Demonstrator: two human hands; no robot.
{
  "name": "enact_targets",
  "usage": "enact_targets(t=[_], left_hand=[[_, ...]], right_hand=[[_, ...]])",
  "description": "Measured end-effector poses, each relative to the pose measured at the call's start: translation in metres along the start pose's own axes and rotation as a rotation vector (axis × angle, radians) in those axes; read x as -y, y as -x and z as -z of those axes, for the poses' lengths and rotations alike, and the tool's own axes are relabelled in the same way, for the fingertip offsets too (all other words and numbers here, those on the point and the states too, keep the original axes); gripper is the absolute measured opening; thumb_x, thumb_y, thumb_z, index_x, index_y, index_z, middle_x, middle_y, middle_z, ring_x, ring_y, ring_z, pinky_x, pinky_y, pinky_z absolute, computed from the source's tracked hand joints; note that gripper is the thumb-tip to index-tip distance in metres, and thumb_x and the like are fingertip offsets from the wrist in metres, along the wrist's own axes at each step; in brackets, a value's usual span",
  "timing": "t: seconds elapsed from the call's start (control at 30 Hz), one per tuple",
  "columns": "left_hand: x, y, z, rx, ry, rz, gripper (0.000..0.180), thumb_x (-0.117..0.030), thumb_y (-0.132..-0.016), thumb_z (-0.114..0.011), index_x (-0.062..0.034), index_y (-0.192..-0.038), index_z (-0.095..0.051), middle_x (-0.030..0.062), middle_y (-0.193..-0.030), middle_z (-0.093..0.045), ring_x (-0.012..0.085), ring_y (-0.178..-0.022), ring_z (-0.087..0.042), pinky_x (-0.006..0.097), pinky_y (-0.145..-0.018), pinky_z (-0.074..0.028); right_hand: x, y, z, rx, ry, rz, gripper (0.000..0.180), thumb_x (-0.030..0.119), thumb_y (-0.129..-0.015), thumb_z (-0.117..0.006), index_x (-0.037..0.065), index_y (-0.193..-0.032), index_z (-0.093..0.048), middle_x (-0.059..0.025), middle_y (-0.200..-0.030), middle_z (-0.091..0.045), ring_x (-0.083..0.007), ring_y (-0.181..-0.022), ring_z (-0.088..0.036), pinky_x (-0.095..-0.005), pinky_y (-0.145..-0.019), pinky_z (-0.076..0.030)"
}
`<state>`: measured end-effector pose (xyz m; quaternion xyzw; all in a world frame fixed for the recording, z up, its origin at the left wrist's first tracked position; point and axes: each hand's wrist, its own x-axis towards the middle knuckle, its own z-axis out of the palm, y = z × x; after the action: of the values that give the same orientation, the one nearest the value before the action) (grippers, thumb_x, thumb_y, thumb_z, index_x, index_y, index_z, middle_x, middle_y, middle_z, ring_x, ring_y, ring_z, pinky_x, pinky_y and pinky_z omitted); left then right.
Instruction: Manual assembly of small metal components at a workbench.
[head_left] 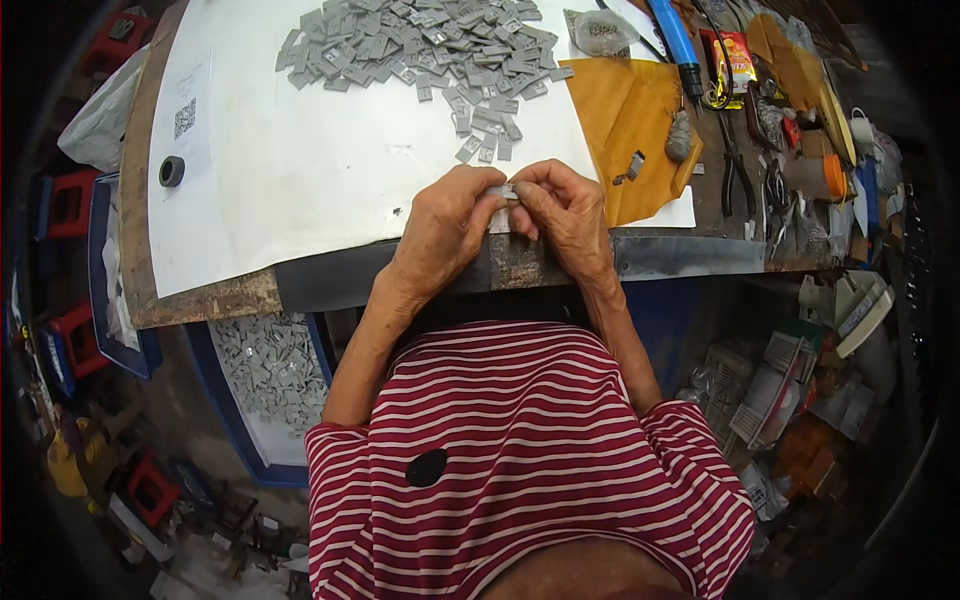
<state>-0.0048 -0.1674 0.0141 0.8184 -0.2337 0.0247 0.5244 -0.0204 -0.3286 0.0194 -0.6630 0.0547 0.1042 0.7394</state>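
Observation:
Both my hands meet at the near edge of the workbench, pinching one small grey plastic part [507, 191] between them. My left hand [445, 222] has its thumb and forefinger closed on the part's left end. My right hand [566, 212] grips the right end with thumb and forefinger, its other fingers curled. Just beyond my hands lies a large heap of similar grey parts [420, 45] on a white sheet [300, 160], with several stray ones trailing toward me. Fine details of the held part are hidden by my fingers.
Brown paper [625, 120] with small dark pieces lies at right, near a blue electric screwdriver [675, 45], pliers [737, 175] and an orange-capped container [830, 177]. A black ring [172, 171] sits at left. Below the bench, a blue tray [262, 462] holds many grey parts.

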Motion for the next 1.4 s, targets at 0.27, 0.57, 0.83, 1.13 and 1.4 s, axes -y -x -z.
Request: enact_targets(t=[0.27,0.57,0.83,1.13,1.4], left_hand=[[0.001,0.000,-0.002,0.021,0.008,-0.015,0.019,0.001,-0.077,-0.061,0.0003,-0.096,-0.059,0.0117,-0.083,-0.061,0.0220,-0.070,-0.060,0.028,-0.059,-0.046],[0.001,-0.002,0.001,0.076,0.076,0.054,0.022,-0.001,-0.076,-0.062,0.0011,-0.098,-0.059,0.0123,-0.085,-0.062,0.0213,-0.073,-0.060,0.028,-0.063,-0.047],[0.003,0.000,0.000,0.086,0.093,0.087,0.024,-0.001,-0.076,-0.063,0.0010,-0.099,-0.059,0.0112,-0.082,-0.062,0.0191,-0.072,-0.060,0.027,-0.064,-0.047],[-0.001,-0.002,0.000,0.119,0.544,0.453,0.017,-0.001,-0.079,-0.056,0.0050,-0.095,-0.057,0.0049,-0.070,-0.058,0.0073,-0.056,-0.052,0.021,-0.052,-0.043],[-0.003,-0.005,0.000,0.089,0.656,0.489,0.016,-0.003,-0.082,-0.055,0.0063,-0.094,-0.058,0.0048,-0.072,-0.058,0.0069,-0.058,-0.055,0.018,-0.052,-0.044]], right_hand=[[-0.004,-0.002,0.001,0.000,0.036,-0.003,0.009,0.007,-0.085,-0.057,-0.002,-0.085,-0.056,-0.0015,-0.060,-0.055,-0.0051,-0.050,-0.050,-0.0168,-0.044,-0.037],[-0.004,-0.005,0.004,0.012,0.020,-0.046,0.009,0.007,-0.082,-0.060,0.000,-0.081,-0.056,0.0003,-0.059,-0.053,-0.0035,-0.047,-0.046,-0.0162,-0.041,-0.033],[-0.006,-0.006,0.003,-0.012,0.115,-0.002,0.006,0.004,-0.079,-0.060,-0.001,-0.080,-0.056,0.0023,-0.061,-0.052,-0.0015,-0.052,-0.045,-0.0159,-0.044,-0.034],[-0.002,-0.003,0.003,-0.043,0.242,0.105,0.005,0.003,-0.079,-0.059,0.000,-0.082,-0.056,0.0042,-0.062,-0.050,-0.0002,-0.054,-0.041,-0.0159,-0.046,-0.033],[0.000,-0.002,0.006,0.021,0.097,0.068,0.006,0.003,-0.081,-0.059,-0.002,-0.085,-0.058,0.0008,-0.064,-0.054,-0.0027,-0.052,-0.048,-0.0161,-0.047,-0.038]])
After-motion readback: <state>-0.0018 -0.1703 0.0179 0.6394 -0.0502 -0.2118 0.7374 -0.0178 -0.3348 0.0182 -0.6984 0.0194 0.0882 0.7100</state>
